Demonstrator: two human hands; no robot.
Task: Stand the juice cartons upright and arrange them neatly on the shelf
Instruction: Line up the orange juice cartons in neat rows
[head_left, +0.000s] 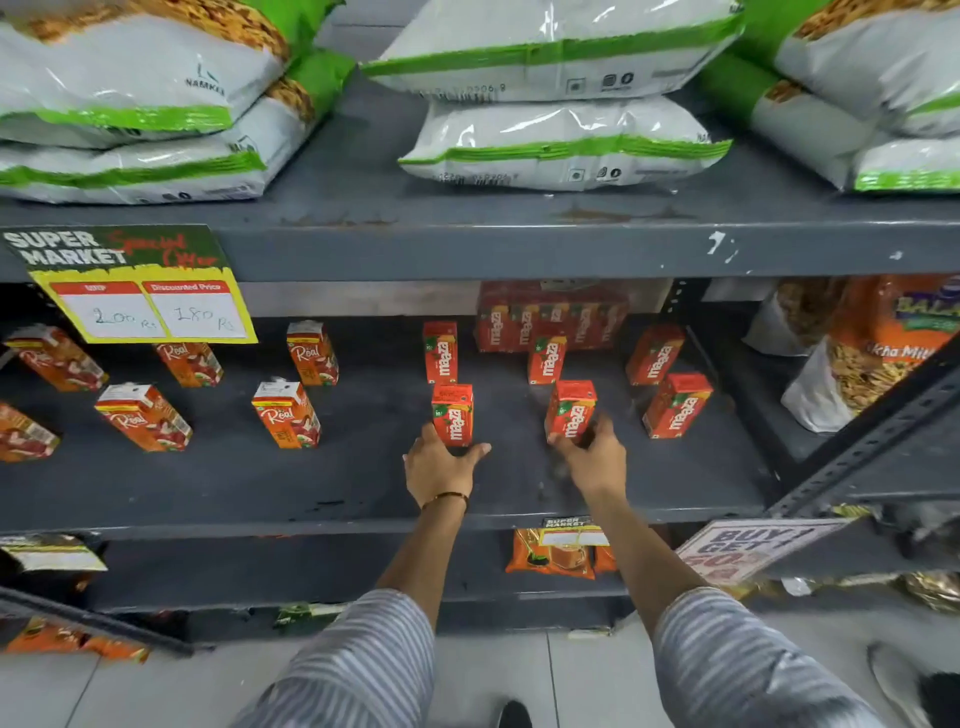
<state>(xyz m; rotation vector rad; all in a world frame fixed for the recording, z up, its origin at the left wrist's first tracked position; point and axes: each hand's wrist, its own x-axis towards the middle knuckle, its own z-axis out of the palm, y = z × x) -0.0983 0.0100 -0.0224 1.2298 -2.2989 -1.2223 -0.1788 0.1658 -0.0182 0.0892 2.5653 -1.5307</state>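
Left hand (439, 462) cups an upright Maaza carton (452, 414); right hand (592, 452) grips another carton (570, 410) on the shelf (311, 483).

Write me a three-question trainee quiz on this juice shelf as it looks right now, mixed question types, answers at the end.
1. True or false: the left hand and the right hand are each at a different red Maaza carton.
2. Multiple choice: how many loose Maaza cartons stand on the middle shelf, not counting the wrapped multipack at the back? A) four B) six C) nine
3. Fill in: the discounted price written on the yellow offer sign is ___ Rs.

Key: 1 true, the left at the front left Maaza carton, the right at the front middle Maaza carton. 2 B. 3 180.
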